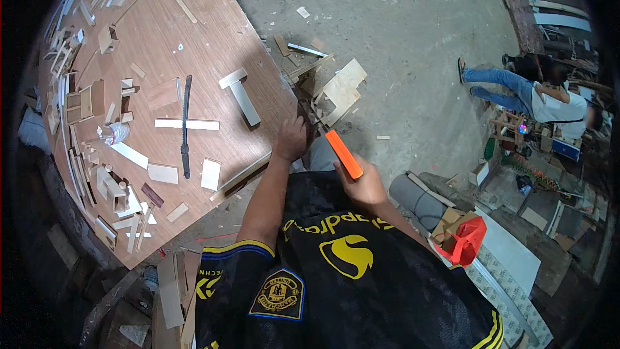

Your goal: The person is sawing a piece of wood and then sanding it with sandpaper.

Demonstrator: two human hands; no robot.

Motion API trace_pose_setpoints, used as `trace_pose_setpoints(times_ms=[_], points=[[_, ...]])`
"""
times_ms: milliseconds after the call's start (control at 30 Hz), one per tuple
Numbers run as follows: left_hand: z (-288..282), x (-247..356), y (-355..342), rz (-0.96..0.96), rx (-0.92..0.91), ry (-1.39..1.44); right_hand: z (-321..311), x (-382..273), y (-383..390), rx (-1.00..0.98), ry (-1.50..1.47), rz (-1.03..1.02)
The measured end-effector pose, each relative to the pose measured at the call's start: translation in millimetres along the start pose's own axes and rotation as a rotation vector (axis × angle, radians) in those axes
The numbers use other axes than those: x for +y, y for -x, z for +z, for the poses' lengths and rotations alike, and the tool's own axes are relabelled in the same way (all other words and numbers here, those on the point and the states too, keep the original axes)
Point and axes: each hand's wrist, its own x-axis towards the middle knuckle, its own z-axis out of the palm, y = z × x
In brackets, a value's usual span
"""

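Note:
My right hand [363, 185] is closed around a tool with a flat, bright orange handle [343, 154]. A thin dark part runs from its far end toward the table's corner; its exact kind is unclear. My left hand [292, 139] rests at the near right corner of the wooden table [213, 32], fingers bent over the edge, and what they grip is hidden. Left of it on the tabletop lies a T-shaped pair of pale strips [243, 98]. Farther left, a long dark strip tool [186, 126] crosses a white wooden strip [205, 125].
Small wood blocks and offcuts crowd the table's left side, among them an open box piece [85, 102]. Scrap boards [343, 89] lie on the floor beyond the corner. A red bag [466, 242] sits at lower right. Another person [542, 98] is at the far right.

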Motion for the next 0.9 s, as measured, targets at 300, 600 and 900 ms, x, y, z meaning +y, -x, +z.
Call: trace_pose_setpoints(times_ms=[300,600,900], points=[[-12,11,-7,-0.029,-0.200,-0.012,4,24,12,0.035,-0.086,-0.010],[-12,6,-13,-0.031,-0.391,-0.210,27,72,31,0.132,-0.195,-0.171],[-18,14,-14,0.065,-0.057,-0.053,31,98,58,0.176,-0.257,-0.200]])
